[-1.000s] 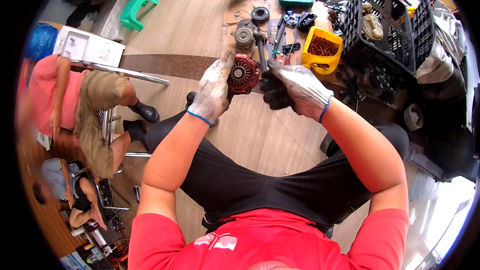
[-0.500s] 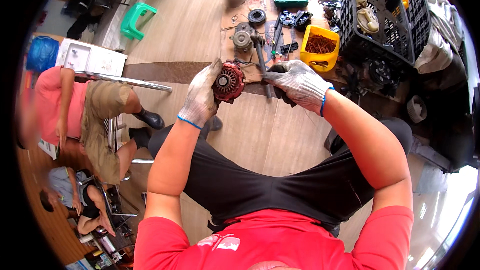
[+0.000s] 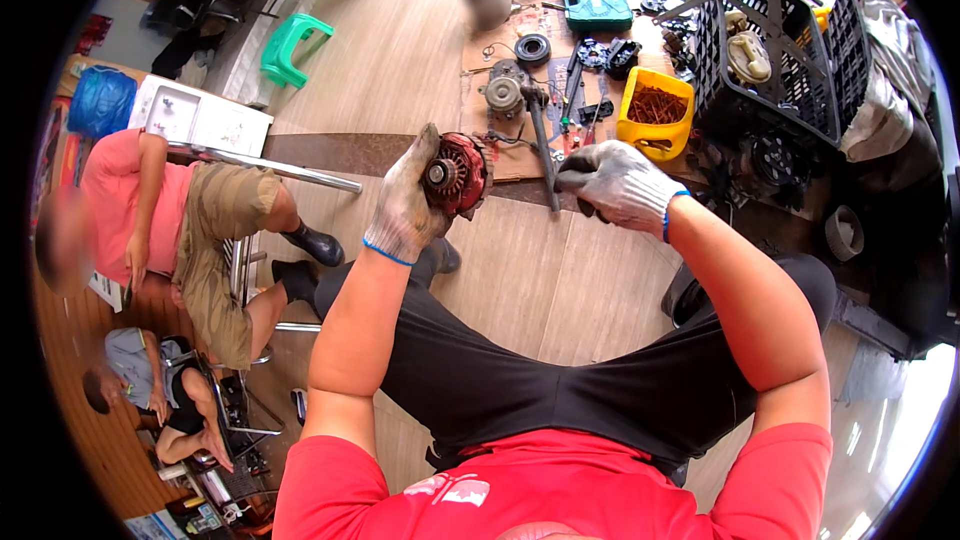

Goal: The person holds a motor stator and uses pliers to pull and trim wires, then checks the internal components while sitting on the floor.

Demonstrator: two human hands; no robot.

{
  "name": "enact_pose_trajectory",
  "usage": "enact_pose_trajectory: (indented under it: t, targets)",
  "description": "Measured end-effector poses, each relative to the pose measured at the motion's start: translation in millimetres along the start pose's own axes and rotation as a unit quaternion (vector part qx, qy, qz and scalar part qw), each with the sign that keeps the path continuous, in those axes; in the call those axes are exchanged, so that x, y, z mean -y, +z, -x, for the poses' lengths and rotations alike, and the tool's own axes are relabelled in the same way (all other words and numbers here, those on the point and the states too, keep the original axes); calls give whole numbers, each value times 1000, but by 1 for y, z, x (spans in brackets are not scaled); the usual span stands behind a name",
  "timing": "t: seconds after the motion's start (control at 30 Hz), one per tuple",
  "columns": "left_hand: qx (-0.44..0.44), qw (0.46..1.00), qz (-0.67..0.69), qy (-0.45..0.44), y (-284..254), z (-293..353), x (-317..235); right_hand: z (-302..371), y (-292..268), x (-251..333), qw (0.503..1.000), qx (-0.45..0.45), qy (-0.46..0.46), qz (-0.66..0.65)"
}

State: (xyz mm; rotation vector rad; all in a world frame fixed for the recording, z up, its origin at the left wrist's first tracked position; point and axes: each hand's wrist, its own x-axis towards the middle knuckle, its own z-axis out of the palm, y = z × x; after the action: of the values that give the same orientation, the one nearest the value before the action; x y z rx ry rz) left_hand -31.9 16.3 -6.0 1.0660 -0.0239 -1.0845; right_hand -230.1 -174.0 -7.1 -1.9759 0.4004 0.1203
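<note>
At upper centre, the left hand (image 3: pixel 404 195) holds a red part (image 3: pixel 463 174); the right hand (image 3: pixel 628 183) curls, whether round anything I can't tell.

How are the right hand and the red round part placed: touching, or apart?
Apart. The head view shows it: cardboard and floor are visible in the gap between the right hand and the red round part.
</note>
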Motion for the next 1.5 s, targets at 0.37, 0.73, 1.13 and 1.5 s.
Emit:
enact_pose_trajectory:
  t: [0.37,0.73,1.13,1.5]
  targets:
    - [206,968,-141,4,-15,2,-2,0,-27,-15,961,-162,-107,197]
    - [272,948,-159,39,-14,4,-1,10,-37,-4,959,-171,-56,221]
    - [368,917,-146,49,-10,3,-2,16,-34,5,976,-79,-196,-58]
    - [361,926,49,-100,9,5,16,30,1,44,982,14,-157,-100]
